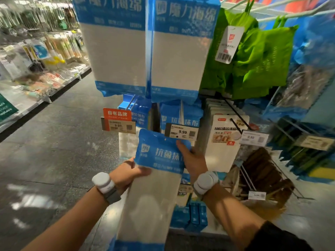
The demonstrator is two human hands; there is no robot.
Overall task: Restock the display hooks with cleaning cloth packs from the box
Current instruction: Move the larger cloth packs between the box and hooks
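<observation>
Both hands hold one cleaning cloth pack [155,153] upright in front of the display. The left hand [129,172] grips the pack's left edge where the blue header meets the white body, with the thumb lying across the front. The right hand [193,160] pinches the right side of the header, one digit on the front and the rest hidden behind it. Each wrist wears a white band [103,182].

The pack's top edge is just below and left of a 9.99 price tag [182,132] at the end of a display hook [181,110]. On that hook hang more blue-headed cloth packs [172,115] of the same kind. To the left, a second hook carries an orange label [117,114] over its own price tag.

Above, two large blue-and-white sponge packs [116,48] hang side by side, with green bags [253,60] to their right. A white dishcloth pack [223,151] hangs just right of the hands. Blue cartons [192,216] stand low on the display. A grey aisle floor [54,142] runs off to the left beside blurred shelves [36,57] of goods.
</observation>
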